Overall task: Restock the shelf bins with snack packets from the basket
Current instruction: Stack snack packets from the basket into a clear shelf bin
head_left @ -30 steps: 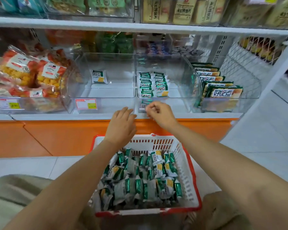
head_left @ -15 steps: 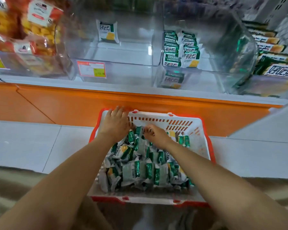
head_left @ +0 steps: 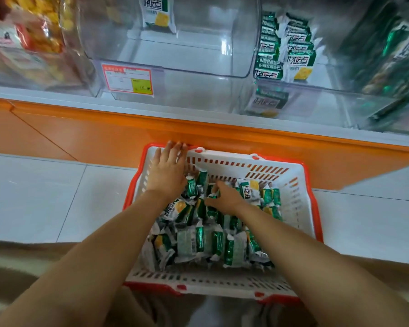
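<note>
Lowered from the shelf [head_left: 151, 109] edge into the basket [head_left: 234, 162], the left hand [head_left: 167, 172] is laid straight-fingered at its far-left corner while a snack packet [head_left: 213, 195] seems pinched by the right hand [head_left: 223, 199], ready for lifting to the shelf bin [head_left: 175, 75].

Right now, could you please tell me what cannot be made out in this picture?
Head view:
- Right hand: fingertips buried among the snack packets, so its grip on one is uncertain.
- Price tag: print blurred, too small.
- Orange bags: blurred, cut off by the top-left edges.
- Dark green packs: blurred, cut off by the right edge.
</note>
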Demonstrator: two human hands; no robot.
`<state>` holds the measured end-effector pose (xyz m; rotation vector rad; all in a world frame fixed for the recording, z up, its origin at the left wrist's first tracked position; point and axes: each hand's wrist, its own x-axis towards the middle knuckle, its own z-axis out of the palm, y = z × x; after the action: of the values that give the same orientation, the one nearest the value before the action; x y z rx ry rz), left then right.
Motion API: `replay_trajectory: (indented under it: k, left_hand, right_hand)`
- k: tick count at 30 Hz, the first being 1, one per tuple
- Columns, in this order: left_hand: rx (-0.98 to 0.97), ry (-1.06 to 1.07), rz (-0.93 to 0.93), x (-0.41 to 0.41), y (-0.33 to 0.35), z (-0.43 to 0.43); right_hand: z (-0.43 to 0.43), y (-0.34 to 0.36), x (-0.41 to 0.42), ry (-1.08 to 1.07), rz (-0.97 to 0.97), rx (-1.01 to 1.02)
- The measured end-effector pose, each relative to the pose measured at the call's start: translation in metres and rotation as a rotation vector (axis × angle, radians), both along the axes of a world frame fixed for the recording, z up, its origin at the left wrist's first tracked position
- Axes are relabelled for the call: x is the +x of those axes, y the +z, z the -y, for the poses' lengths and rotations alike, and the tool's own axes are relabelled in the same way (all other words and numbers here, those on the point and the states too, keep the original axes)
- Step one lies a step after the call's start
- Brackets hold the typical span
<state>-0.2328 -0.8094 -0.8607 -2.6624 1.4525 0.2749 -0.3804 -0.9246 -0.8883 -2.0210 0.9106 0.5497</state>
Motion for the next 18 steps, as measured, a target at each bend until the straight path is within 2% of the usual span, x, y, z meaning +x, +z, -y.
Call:
replay_trajectory:
  k: [2,5,7,13,18]
  left_hand:
    - [0.002,0.003,-0.018,-0.002,0.006,0.001]
    - [0.058,-0.022,-0.02,-0.009,0.02,0.006]
    - [0.006,-0.003,-0.081,-0.015,0.029,0.01]
    - [-0.197,0.107,-0.583,-0.044,0.064,0.015]
    - [-0.42,0.084,-0.69,-0.062,0.107,0.014]
  right_hand:
    - [0.005,0.007,-0.007,-0.083,0.031,0.042]
    - [0.012,0.02,-0.018,-0.308,0.186,0.164]
    - [0.015,0.032,-0.022,-0.395,0.303,0.207]
    - [0.014,0.08,-0.033,-0.479,0.581,0.274]
    - [0.016,0.117,-0.05,-0.436,0.714,0.219]
